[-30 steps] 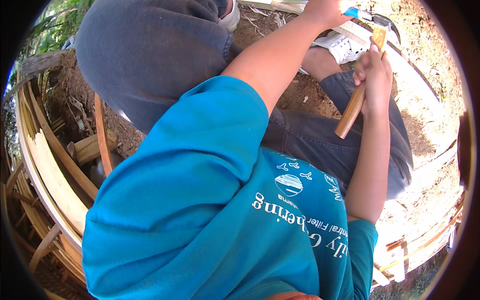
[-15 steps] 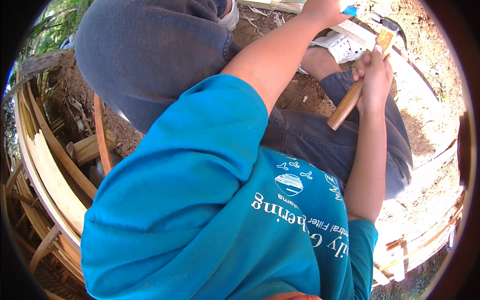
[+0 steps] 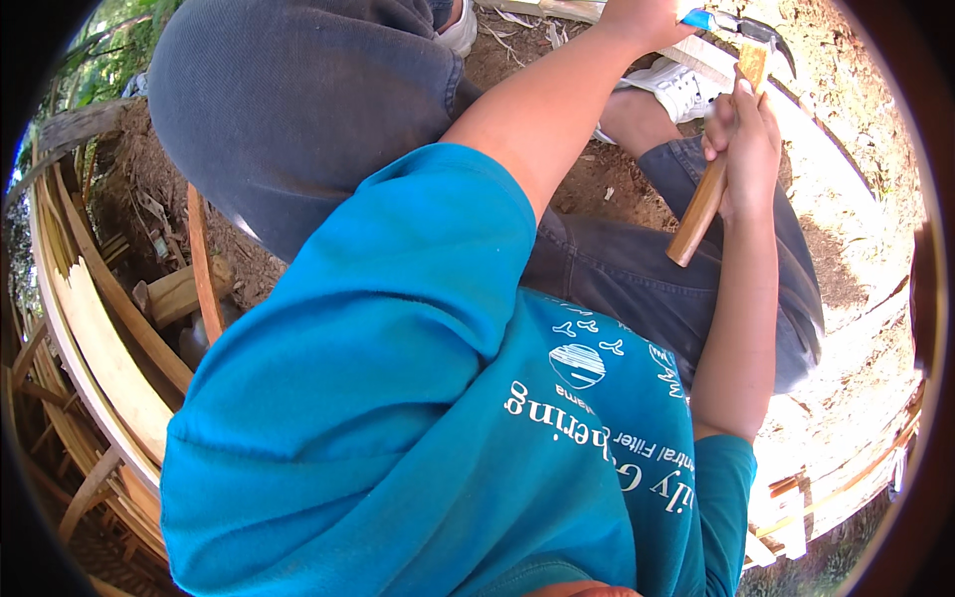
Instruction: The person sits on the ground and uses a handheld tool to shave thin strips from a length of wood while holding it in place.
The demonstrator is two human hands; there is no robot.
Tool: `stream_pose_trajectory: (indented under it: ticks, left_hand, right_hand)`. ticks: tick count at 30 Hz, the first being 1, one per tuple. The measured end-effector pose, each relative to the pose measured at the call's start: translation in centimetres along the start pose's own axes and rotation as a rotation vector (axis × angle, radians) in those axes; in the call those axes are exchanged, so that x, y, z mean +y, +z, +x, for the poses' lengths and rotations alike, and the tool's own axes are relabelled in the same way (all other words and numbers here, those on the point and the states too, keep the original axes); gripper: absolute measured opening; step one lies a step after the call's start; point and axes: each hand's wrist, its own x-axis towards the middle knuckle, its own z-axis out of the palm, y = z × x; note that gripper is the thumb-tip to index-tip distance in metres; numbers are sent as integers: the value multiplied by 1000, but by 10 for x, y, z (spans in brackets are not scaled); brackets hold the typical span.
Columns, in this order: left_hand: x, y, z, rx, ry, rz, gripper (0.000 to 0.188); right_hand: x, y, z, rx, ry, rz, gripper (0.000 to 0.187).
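My right hand [image 3: 751,144] is closed round the wooden handle of a claw hammer [image 3: 696,219], its thumb lying along the handle. The metal hammer head sits at the upper right, its dark curved claw pointing away to the right. Its face is against, or very close to, the blue end of a tool [image 3: 699,19]. My left hand [image 3: 647,22], partly cut off by the top edge, is closed round that blue-ended tool; its other end is hidden. Below and beside the tool runs a pale length of wood [image 3: 703,58].
White shoes [image 3: 681,92] and my bent legs in dark trousers [image 3: 308,109] surround the work. Bare brown soil [image 3: 607,189] lies between them. Curved wooden strips [image 3: 104,343] and poles stand at the left. More wood pieces [image 3: 791,517] lie at the lower right.
The hammer head has swung left and up to the blue end of the tool, closing the gap between them. The handle's lower end has shifted slightly right. My left hand has hardly moved.
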Motion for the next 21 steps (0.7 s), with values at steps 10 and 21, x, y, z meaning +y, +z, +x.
stream_pose_trajectory:
  ticks: [10, 21]
  left_hand:
    - [-14, 2, 1, 14, 71, 78, 21]
    - [-2, 3, -5, 75, 87, 44, 18]
  right_hand:
    - [1, 6, -3, -3, -10, 15, 16]
    - [1, -6, -2, -31, -20, 150, 13]
